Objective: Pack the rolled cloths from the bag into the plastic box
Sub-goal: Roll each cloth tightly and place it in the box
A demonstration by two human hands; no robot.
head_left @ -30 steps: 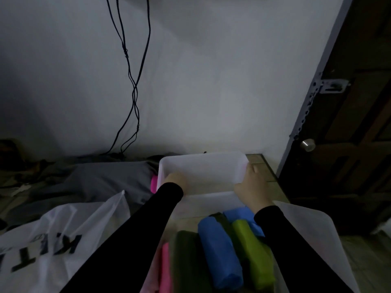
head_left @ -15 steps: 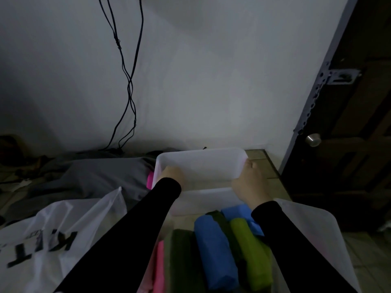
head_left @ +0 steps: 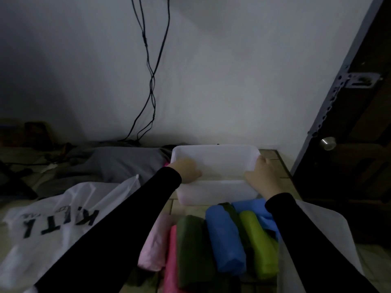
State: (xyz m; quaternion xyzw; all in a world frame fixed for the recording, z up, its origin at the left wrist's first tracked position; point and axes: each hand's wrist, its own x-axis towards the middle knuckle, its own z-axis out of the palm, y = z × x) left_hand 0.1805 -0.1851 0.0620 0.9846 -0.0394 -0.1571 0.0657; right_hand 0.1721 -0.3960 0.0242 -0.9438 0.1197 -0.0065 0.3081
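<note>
On the tiled floor by the white wall stands the translucent plastic box (head_left: pixel 213 190), nothing visible inside it. Both hands hold it by its sides: the left hand (head_left: pixel 186 169) grips the left rim with fingers curled over the edge into the box, and the right hand (head_left: pixel 261 176) clasps the right rim, fingers wrapped around the corner wall. Both arms wear black sleeves. Just in front of the box, nearer the person, lie the rolled cloths: a pale pink roll (head_left: pixel 153 246), a bright pink roll (head_left: pixel 171 261), a dark green roll (head_left: pixel 192 250), a blue roll (head_left: pixel 226 240) and a lime green roll (head_left: pixel 259 244), side by side, touching one another. A white plastic bag (head_left: pixel 53 223) with black lettering lies to the left, and a grey cloth (head_left: pixel 124 161) lies behind it. Black cables (head_left: pixel 151 81) hang down the wall; a dark door (head_left: pixel 359 123) stands at right.
</note>
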